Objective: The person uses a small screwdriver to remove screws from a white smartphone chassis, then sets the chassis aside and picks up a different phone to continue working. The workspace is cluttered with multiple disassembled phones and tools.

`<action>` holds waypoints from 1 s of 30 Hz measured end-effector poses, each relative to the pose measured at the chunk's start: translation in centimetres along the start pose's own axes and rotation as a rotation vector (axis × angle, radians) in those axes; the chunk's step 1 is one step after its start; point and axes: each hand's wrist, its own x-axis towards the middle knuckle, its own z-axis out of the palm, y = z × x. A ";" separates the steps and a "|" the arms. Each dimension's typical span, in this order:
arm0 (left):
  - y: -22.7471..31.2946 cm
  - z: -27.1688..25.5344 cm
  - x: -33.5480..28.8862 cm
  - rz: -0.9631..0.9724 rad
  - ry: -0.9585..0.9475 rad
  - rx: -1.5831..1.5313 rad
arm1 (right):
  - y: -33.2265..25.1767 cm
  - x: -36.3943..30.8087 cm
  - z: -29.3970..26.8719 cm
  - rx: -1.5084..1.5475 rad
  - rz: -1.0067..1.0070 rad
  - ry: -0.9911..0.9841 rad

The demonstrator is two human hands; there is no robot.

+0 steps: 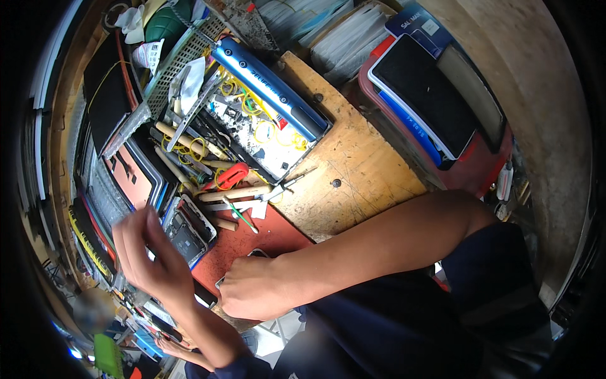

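Note:
My right hand [255,290] is closed over a phone-like device [259,252] at the near edge of a red work mat [274,227]. Only bits of the device's metallic rim show; the palm covers the rest. My left hand [146,256] is raised to the left of it, fingers bent and tips close to the thumb, slightly blurred. Whatever it may pinch is hidden. Just beyond the left hand lies an opened phone [187,235] with its dark inside showing. A green-tipped stick [241,216] and a pair of tweezers or thin metal tool [287,184] rest past the mat.
A blue cylindrical tool [268,85] lies across a white tray [259,142] of yellow wire and scraps. Wooden-handled tools and a red-handled tool [230,177] crowd beside it. Tablets [423,88] are stacked at right. Another person's hand [180,352] shows at lower left.

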 end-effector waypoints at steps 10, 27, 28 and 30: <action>4.8 -7.6 -23.0 -0.706 0.194 0.014 | 0.4 -0.6 -0.9 -0.041 -0.014 -0.108; -8.0 -16.0 -33.4 -0.903 0.673 0.051 | -10.1 2.0 10.3 -0.281 0.191 -0.124; -11.7 -16.2 -33.9 -0.937 0.803 -0.094 | -10.2 2.3 11.8 -0.364 0.146 -0.080; -19.0 -16.5 -34.6 -1.016 0.992 -0.377 | -10.0 3.6 14.0 -0.523 0.023 0.040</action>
